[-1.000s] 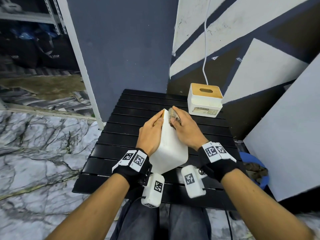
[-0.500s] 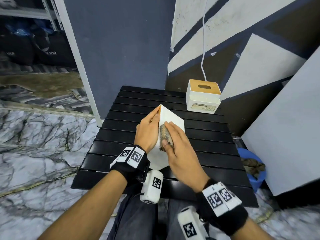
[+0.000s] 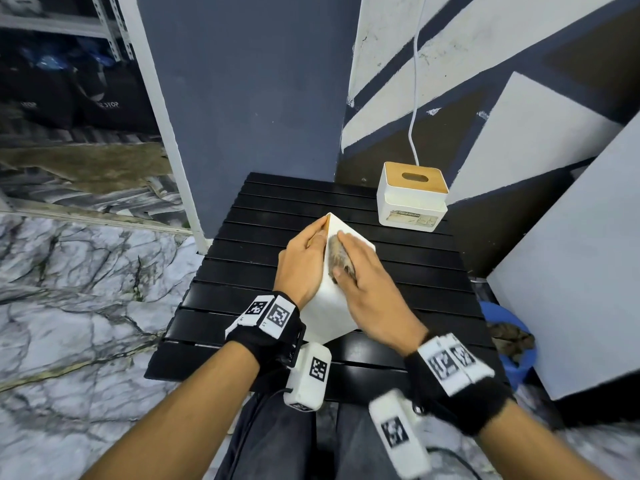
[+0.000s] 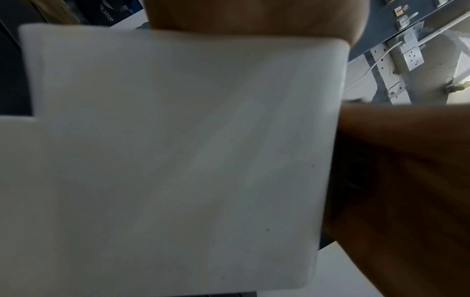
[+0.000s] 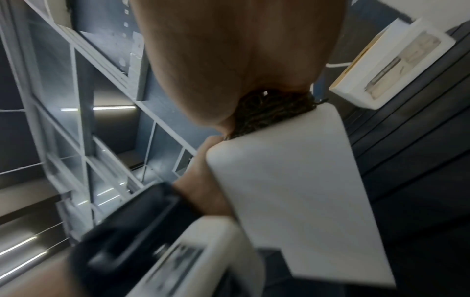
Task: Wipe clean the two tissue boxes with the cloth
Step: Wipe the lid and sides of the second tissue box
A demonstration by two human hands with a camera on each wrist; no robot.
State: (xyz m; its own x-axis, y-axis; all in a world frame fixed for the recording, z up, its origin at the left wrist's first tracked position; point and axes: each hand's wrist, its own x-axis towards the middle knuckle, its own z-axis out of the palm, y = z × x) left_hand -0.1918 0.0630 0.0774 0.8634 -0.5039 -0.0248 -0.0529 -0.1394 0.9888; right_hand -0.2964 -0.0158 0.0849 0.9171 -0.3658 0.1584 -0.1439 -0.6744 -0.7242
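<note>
Two boxes: we had both tissue boxes on the black slatted table (image 3: pixel 398 271), well apart from each other.
Near box: the plain white tissue box (image 3: pixel 332 306) stood tipped up on one corner at the table's middle, right between our hands.
Left hand: our left hand (image 3: pixel 303 263) lay flat along the box's left face, fingers straight and pressed together, tips up at the top corner; from the left wrist view we could not tell how the fingers lay, the box face filled it.
Right hand: our right hand (image 3: pixel 369 287) pressed the brownish cloth (image 3: pixel 341 261) against the box's upper right face, fingers laid over it close together and the thumb tucked in along the near edge of the cloth.
Cloth: we saw it bunched under the palm, dark and nubbly in the right wrist view (image 5: pixel 269 112), touching the box's rounded edge.
Far box: the second tissue box (image 3: pixel 412 199), white with a wooden slotted lid, sat upright at the table's far right corner, nobody touching it.
Beyond: a white cable (image 3: pixel 414 81) ran down the painted wall to just behind that box, and a blue bucket (image 3: pixel 512 344) sat on the floor right of the table.
</note>
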